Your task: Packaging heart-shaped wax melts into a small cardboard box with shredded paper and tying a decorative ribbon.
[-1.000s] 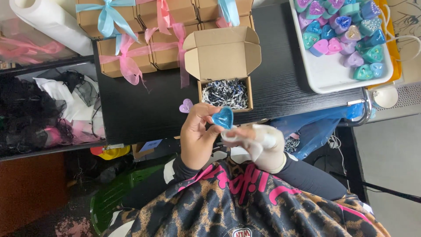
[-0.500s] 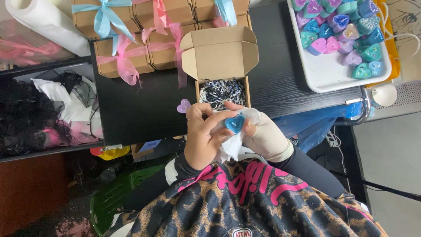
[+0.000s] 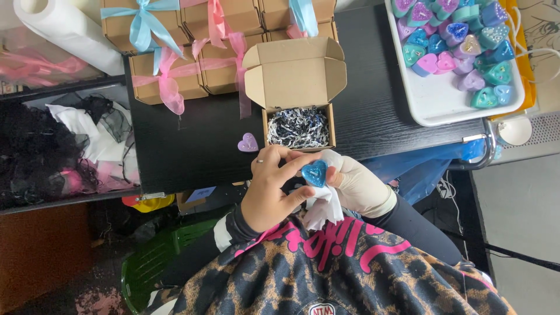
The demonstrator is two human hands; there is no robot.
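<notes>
My left hand (image 3: 269, 189) pinches a blue heart-shaped candle (image 3: 315, 172) between thumb and fingers, just in front of the table edge. Beside it, my gloved right hand (image 3: 357, 184) grips a white cloth (image 3: 324, 205) that touches the heart's right side. Directly above both hands stands an open brown cardboard box (image 3: 296, 76) filled with shredded black-and-white paper (image 3: 299, 128). A small purple heart (image 3: 247, 143) lies on the black table (image 3: 192, 140) left of the box.
Several closed brown boxes (image 3: 175, 70) tied with pink and blue ribbons stand at the back left. A white tray (image 3: 437, 99) with several coloured hearts sits at the right. A white paper roll (image 3: 67, 29) lies far left.
The blue heart has moved slightly down and right between my hands. My left hand's fingers have wrapped further round it, and the cloth now hangs below it.
</notes>
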